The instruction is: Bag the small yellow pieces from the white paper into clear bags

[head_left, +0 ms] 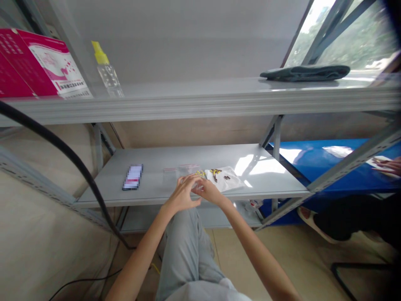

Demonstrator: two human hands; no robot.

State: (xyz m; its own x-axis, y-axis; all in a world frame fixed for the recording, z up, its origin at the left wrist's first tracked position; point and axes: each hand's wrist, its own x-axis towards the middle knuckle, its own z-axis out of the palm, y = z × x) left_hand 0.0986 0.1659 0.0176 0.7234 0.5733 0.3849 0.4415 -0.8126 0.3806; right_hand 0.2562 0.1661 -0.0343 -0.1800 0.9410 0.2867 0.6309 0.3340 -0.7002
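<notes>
My left hand (183, 193) and my right hand (208, 190) meet over the front edge of the middle shelf. Their fingers are bent together around what looks like a small clear plastic bag (197, 186), mostly hidden by the fingers. The left thumb sticks out toward me. Just beyond the fingertips lie small yellow pieces (200, 173). Right of them, a white cloth or sheet (232, 180) bears several small yellow and dark red pieces (215, 172), too small to name. Flat clear zip bags (188, 168) rest behind my hands.
A phone (133, 177) lies left on the grey shelf (156, 196). The upper shelf holds a pink box (40, 62), a yellow-capped clear bottle (108, 71) and a folded dark cloth (305, 73). A black cable (69, 152) crosses the left. Another person's hand (390, 165) is over a blue table (303, 167).
</notes>
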